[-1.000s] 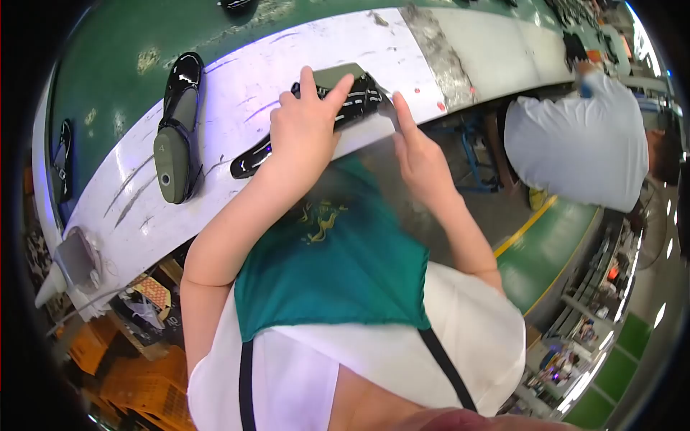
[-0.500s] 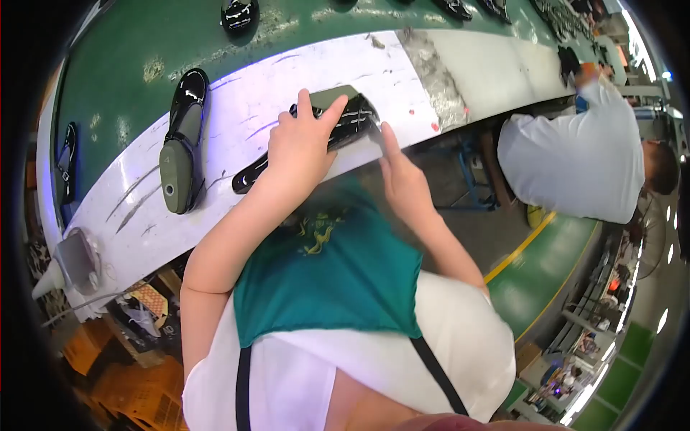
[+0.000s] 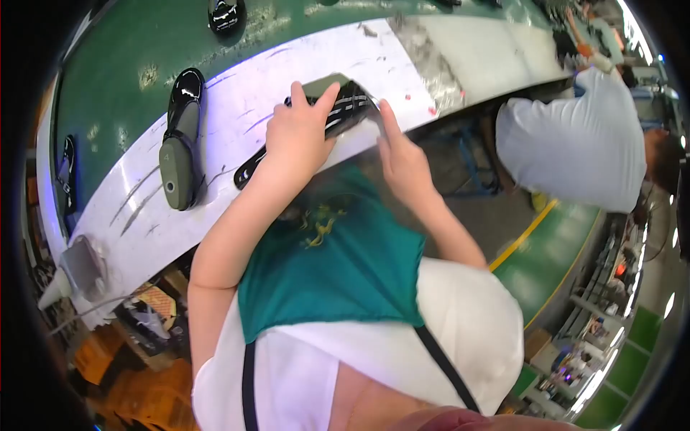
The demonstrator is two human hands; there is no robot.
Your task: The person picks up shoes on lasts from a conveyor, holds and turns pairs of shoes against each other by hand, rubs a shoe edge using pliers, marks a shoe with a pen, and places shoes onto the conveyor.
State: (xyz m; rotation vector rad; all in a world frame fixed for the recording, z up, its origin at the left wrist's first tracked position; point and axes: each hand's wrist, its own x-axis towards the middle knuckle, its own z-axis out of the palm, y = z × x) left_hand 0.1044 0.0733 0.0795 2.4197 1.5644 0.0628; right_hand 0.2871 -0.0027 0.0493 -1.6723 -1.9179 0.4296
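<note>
A glossy black shoe [image 3: 348, 108] with a grey-green last in it lies on its side on the white bench [image 3: 244, 86]. Across it rests my left hand [image 3: 298, 136], its fingers wrapped over the shoe and holding it down. At the heel end is my right hand [image 3: 404, 158], closed on a thin tool [image 3: 375, 108] that touches the shoe's edge; the tool's form is mostly hidden. To the left stands a second black shoe on a grey-green last [image 3: 181, 144], apart from both hands.
On the green surface [image 3: 129, 79] beyond the bench are more black shoes, one at the top [image 3: 226, 16] and one at the far left [image 3: 67, 172]. A grey device [image 3: 85, 267] sits at the bench's left end. A co-worker [image 3: 571, 140] bends over at the right.
My right hand has moved slightly left and in toward my body since the first frame. The shoe has tilted a little under my left hand. The camera view has shifted.
</note>
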